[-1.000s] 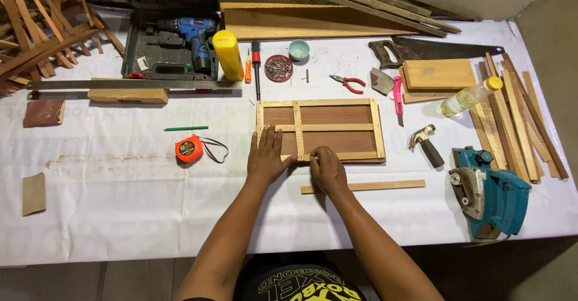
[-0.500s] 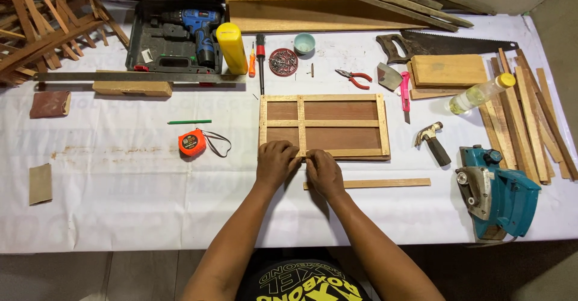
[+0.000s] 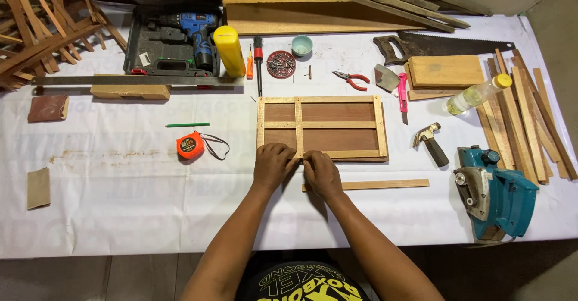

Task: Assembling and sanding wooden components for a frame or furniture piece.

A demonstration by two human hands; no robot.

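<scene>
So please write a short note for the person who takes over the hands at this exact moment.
Left hand: fingers curled on the near edge of the wooden frame panel, close to its upright strip.
Right hand: beside it at the same edge, fingertips together; what they pinch is hidden.
Panel lies flat on the white table cover; pale strips already sit around it and across it.
One loose wooden strip lies just in front, not fitted.
Hammer lies right of the panel, untouched.

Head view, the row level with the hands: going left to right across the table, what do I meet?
Sandpaper piece → orange tape measure → left hand → right hand → loose wooden strip → hammer → teal power planer.
</scene>
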